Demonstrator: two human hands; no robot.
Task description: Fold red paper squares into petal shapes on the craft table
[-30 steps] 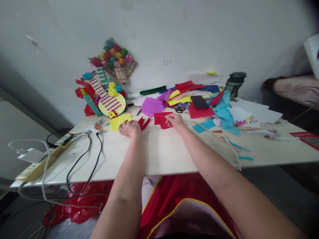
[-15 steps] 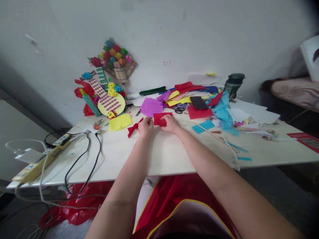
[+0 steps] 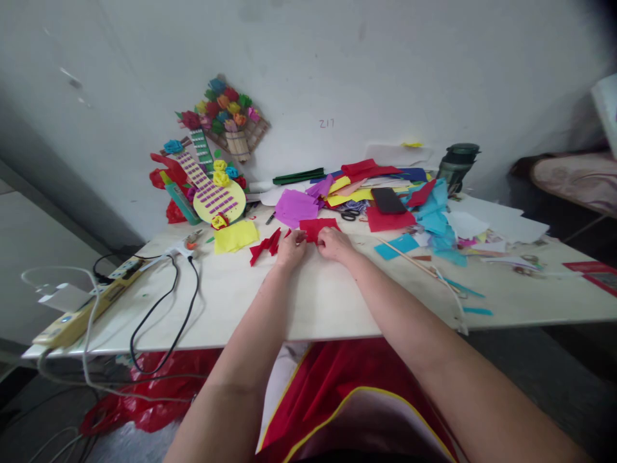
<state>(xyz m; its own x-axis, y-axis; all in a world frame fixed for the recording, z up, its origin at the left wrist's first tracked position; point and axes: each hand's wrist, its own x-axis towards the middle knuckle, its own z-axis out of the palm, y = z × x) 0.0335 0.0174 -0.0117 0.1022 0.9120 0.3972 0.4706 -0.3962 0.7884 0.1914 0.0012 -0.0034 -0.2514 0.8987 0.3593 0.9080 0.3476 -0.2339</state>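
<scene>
A red sheet of crepe paper [image 3: 319,225] lies on the table just beyond my hands. My left hand [image 3: 291,249] is closed, its thumb and fingers pinched at the sheet's near left corner. The curled fingers of my right hand [image 3: 334,245] press together on the near edge of the same sheet. Left of my left hand lies a crumpled, pleated strip of red crepe paper [image 3: 264,249], and a small red bit shows behind that hand. The fingertips are partly hidden, so the exact grip is hard to see.
Yellow paper [image 3: 236,236] and a paper-flower guitar [image 3: 219,200] stand left, near a glue bottle [image 3: 179,200]. Scissors [image 3: 350,215], a phone [image 3: 388,200] and coloured paper lie behind. Sticks [image 3: 409,258] lie right; a power strip [image 3: 91,305] with cables lies at the left edge.
My left hand has shifted right toward the red sheet, uncovering more of the pleated strip. My right hand's fingers have curled tighter. The view has shifted slightly.
</scene>
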